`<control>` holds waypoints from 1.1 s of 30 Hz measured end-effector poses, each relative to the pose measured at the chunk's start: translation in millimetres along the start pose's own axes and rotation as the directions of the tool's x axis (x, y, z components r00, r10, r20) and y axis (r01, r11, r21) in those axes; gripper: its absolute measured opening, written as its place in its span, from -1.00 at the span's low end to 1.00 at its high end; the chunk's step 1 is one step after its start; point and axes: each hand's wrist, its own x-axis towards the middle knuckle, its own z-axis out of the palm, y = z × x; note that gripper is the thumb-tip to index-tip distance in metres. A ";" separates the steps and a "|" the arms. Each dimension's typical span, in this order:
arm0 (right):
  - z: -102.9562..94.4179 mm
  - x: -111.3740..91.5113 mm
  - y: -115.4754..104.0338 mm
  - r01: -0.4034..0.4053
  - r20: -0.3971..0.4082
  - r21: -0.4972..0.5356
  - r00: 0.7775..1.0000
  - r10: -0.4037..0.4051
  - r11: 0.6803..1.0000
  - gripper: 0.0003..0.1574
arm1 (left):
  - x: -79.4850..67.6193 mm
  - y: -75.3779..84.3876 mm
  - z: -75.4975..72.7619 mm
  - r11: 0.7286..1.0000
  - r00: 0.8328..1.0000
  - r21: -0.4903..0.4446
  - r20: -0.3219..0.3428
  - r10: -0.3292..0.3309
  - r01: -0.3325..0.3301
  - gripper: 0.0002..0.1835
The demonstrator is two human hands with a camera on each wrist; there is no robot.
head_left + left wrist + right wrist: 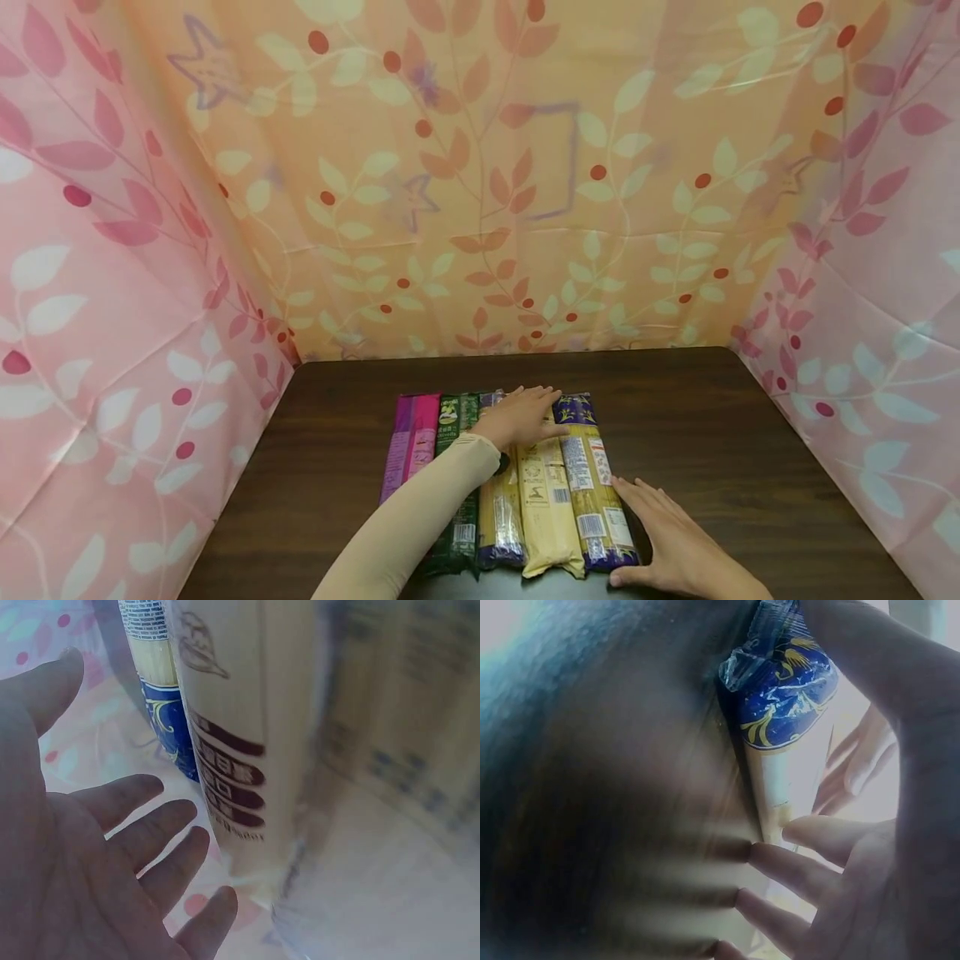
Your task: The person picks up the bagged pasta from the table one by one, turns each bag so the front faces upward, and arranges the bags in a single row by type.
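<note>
Several long packs, apparently dry noodles, lie side by side in a row. From the left they are magenta and purple [401, 442], dark green [465, 537], see-through gold [498, 521], cream [547, 521] and blue-and-gold [592, 483]. My left hand [522, 417] reaches over the far ends, fingers spread beside the cream pack in the left wrist view. The forearm hides part of the green and magenta packs. At the near right, my right hand [671, 533] has its fingertips along the blue-and-gold pack's side, thumb by its near corner. Neither hand grips anything.
The packs lie on a dark brown wooden table [750, 467]. Behind it hangs an orange leaf-patterned curtain [465, 250], with pink curtain walls at the left [112, 333] and right. A dark band circles the left wrist at the sleeve end.
</note>
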 end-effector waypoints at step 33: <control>11.0 8.1 -5.5 -0.040 -0.073 -0.059 0.997 0.036 0.997 0.71 | 37.0 12.0 10.8 0.997 0.996 0.031 0.060 -0.067 0.066 -0.04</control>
